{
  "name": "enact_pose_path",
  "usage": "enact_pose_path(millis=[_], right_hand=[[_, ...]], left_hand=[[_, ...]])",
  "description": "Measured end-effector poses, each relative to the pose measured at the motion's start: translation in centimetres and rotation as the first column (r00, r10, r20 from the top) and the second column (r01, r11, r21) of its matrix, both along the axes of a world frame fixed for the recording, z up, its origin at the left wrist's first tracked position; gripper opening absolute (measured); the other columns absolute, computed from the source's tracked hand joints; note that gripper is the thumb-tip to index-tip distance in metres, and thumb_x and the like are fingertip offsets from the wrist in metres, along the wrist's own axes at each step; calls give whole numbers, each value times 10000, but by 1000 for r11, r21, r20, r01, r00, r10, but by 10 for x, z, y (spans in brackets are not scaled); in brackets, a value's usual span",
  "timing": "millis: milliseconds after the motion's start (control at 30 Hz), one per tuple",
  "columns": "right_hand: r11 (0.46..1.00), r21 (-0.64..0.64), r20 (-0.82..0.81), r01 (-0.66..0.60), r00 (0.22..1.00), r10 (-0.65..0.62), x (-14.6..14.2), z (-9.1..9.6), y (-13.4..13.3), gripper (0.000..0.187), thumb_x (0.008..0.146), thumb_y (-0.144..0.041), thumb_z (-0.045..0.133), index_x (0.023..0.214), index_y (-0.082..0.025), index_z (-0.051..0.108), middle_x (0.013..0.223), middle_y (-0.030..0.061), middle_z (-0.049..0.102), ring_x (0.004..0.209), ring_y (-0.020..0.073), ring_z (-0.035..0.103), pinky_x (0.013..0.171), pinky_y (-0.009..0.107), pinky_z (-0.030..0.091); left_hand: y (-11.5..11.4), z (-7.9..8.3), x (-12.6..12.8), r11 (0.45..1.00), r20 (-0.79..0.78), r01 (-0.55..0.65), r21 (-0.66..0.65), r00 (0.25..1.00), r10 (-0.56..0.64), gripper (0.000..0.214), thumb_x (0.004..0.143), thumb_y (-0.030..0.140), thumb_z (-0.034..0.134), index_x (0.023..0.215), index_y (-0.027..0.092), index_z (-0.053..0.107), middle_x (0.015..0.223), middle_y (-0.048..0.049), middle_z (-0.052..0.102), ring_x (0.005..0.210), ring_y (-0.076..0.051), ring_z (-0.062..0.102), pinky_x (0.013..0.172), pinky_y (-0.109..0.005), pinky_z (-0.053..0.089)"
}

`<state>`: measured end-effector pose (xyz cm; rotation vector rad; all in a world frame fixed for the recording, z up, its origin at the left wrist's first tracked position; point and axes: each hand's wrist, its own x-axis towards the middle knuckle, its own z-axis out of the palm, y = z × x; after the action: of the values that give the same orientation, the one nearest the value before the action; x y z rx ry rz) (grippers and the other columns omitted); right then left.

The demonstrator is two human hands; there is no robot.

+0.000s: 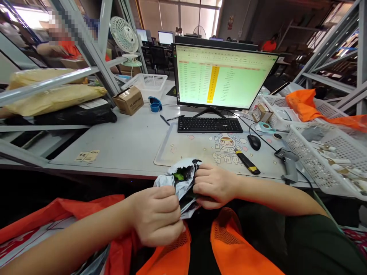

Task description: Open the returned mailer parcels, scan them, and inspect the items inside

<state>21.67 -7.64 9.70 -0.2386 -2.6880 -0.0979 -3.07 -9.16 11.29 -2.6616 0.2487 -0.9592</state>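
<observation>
A crumpled white plastic mailing bag [164, 180] with a dark lining is held over my lap, just below the desk's front edge. Its top is torn open with a ragged edge, and something bright green [179, 176] shows inside; its kind I cannot make out. My left hand [157, 215] is closed on the bag's near left side. On the right side of the tear, my right hand [213, 185] is closed with its fingers curled around the plastic. Both hands hide parts of the bag.
On the desk [123, 149] stand a monitor [220, 76], a keyboard [210, 125] and a mouse [254, 142]. A yellow-black box cutter [247, 162] lies near a barcode scanner [288, 164]. White baskets [318, 164] are at right, a small carton [128, 100] at left. Metal shelf posts flank the desk.
</observation>
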Motion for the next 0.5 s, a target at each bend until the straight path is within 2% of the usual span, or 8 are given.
enact_pose_path(millis=[100,167,233,300,367,433,500], right_hand=[[993,-73,-64,95,993,-99,-6,6,-9,283,1048,-383,463,1145,-157,603,832,33,692,742,181,586,752,358,390],[973,-127,-32,194,979,-200,-13,10,-12,290,1035,-366,502,1201,-152,606,814,24,701,697,175,589,718,349,379],[950,-148,64,273,962,-266,-19,14,-10,221,999,-337,556,1106,-171,656,733,11,686,628,169,560,667,340,348],[955,-141,162,260,958,-237,-20,19,-5,197,988,-326,571,884,-190,669,656,5,651,583,159,516,644,340,318],[971,-124,183,204,967,-180,-14,25,2,341,1021,-331,533,716,-197,604,642,9,630,605,156,504,659,344,312],[976,-100,131,191,975,-178,-1,29,5,401,1054,-346,491,690,-197,574,676,18,627,674,167,515,696,347,318],[975,-92,78,201,978,-194,15,30,2,405,1059,-339,483,685,-201,553,679,20,607,719,178,509,721,346,318]], left_hand=[[-2,12,-2,999,-26,35,33,999,-34,156,856,207,661,703,234,663,623,-21,549,600,-171,473,533,-347,402],[0,17,1,995,-56,49,90,997,-44,173,880,222,649,711,243,677,620,-22,562,604,-172,491,529,-340,415],[3,22,4,986,-90,62,152,995,-49,179,900,225,649,726,247,682,624,-18,578,622,-170,517,550,-331,433],[4,26,5,983,-101,26,182,995,-8,151,908,210,659,761,235,683,635,-10,591,635,-165,530,572,-326,433],[1,26,4,980,-110,-136,144,982,152,82,930,214,645,866,211,698,664,-6,609,636,-162,533,585,-337,419],[-6,23,3,932,-145,-354,74,921,361,126,956,234,615,1032,172,695,711,-14,633,653,-172,556,595,-357,398],[-15,18,2,882,-183,-472,21,865,467,227,968,251,596,1155,139,662,734,-21,635,664,-185,573,600,-371,372]])
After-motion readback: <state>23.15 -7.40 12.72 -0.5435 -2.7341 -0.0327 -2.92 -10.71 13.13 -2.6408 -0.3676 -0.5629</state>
